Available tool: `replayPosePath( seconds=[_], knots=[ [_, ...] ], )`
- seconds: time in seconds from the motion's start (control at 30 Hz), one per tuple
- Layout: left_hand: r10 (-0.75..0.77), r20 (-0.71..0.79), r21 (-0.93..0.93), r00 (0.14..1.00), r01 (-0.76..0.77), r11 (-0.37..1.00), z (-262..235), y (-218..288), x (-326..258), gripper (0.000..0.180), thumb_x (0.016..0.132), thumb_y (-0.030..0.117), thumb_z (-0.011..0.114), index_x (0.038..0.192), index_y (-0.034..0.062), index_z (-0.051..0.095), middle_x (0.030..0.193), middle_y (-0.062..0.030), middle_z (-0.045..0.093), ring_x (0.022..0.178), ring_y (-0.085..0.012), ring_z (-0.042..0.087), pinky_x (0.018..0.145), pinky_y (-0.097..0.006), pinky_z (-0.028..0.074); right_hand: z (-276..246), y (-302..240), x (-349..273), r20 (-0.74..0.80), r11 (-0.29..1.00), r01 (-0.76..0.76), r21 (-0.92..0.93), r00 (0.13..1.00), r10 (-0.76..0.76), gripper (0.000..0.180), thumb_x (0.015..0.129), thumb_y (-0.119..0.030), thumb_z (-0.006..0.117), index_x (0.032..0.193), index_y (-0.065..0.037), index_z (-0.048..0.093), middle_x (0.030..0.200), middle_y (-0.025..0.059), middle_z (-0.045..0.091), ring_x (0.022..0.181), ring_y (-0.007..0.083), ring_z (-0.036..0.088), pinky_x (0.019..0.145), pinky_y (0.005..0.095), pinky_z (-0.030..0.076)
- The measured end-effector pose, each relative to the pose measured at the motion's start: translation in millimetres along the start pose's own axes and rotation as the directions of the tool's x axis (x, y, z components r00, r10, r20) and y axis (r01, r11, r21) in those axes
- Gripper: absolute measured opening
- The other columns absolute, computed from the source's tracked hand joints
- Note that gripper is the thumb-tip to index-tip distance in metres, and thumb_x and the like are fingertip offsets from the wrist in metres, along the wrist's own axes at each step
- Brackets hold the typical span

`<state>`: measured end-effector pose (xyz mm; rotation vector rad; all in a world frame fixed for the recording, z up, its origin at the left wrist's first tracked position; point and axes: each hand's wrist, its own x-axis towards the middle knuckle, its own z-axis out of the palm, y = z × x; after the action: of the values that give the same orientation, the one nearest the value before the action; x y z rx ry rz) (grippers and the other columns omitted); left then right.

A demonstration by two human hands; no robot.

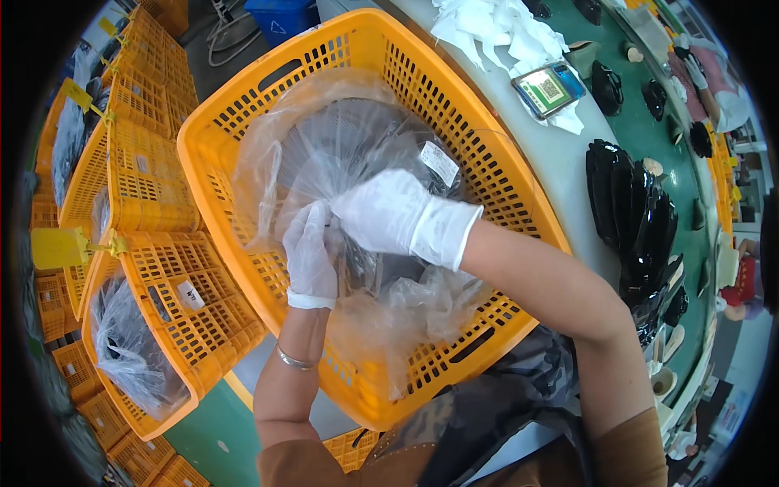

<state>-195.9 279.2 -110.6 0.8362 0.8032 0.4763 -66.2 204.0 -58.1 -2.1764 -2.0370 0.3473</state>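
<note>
A large orange plastic crate (215, 174) stands in front of me. Inside it lies a clear plastic bag (268, 146), its film drawn together in folds toward my hands. Dark contents (345, 122) show through the film, their kind unclear. My left hand (311, 256), in a white glove, pinches the gathered film from the near left. Just right of it my right hand (381, 213), also gloved, is closed on the same bunch, fingers partly hidden. A white printed label (439, 164) lies beyond my right hand. Loose film (422, 308) spreads below both hands.
Stacked orange crates (182, 284) stand at left, one with another bagged load (134, 349). On the right-hand bench are a phone (548, 89), crumpled white paper (499, 32) and glossy black pieces (633, 219) near a green surface. A blue bin (280, 18) is behind. Other people are at far right.
</note>
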Motion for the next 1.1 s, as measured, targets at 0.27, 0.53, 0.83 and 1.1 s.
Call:
replayPosePath(
  seconds=[0.27,0.53,0.83,1.1],
  knots=[
    [0.156,0.076,0.377,0.985,-0.173,0.910,-3.8,-24.7,1.5,0.013,0.084,0.008,0.056,0.071,0.0045,0.057,0.064,0.0022,0.052,0.056,-0.0065,0.047,0.051,-0.021,0.036,0.5,-52.0,-84.0,-0.070,0.997,0.065,0.044,0.996,-0.062,0.018,0.077,-0.018,0.051,0.085,-0.002,0.055,0.059,0.0106,0.056,0.045,0.0245,0.056,0.041,0.0340,0.046],
    [0.073,0.069,0.019,0.995,-0.074,0.997,10.9,-2.6,-6.0,0.015,0.086,0.006,0.052,0.071,0.0078,0.052,0.065,0.0040,0.048,0.057,-0.0034,0.043,0.050,-0.019,0.034,-6.1,-19.2,-123.6,-0.129,0.713,0.031,0.701,0.988,0.083,0.031,0.085,-0.020,0.052,0.107,0.002,0.051,0.089,0.0163,0.061,0.085,0.0333,0.060,0.073,0.0393,0.049],
    [0.179,0.002,-0.094,0.984,-0.179,0.979,2.4,9.8,3.7,0.006,0.084,0.001,0.052,0.080,0.0037,0.056,0.085,-0.0096,0.063,0.073,-0.0165,0.059,0.067,-0.028,0.050,35.0,-32.6,-91.1,-0.193,0.834,-0.050,0.550,0.964,0.185,0.014,0.077,-0.017,0.057,0.082,-0.005,0.051,0.070,0.0142,0.059,0.067,0.0333,0.061,0.060,0.0430,0.046],
    [0.905,-0.029,0.371,0.424,-0.836,0.404,5.9,36.7,-4.0,0.054,0.088,0.032,0.053,0.127,-0.0005,0.033,0.122,-0.0141,0.041,0.106,-0.0267,0.049,0.085,-0.037,0.047,-22.8,-32.2,-298.4,0.073,0.845,-0.191,0.499,0.981,0.179,0.030,0.076,-0.035,0.064,0.091,-0.009,0.063,0.077,0.0061,0.055,0.078,0.0254,0.055,0.073,0.0379,0.042]
  ],
)
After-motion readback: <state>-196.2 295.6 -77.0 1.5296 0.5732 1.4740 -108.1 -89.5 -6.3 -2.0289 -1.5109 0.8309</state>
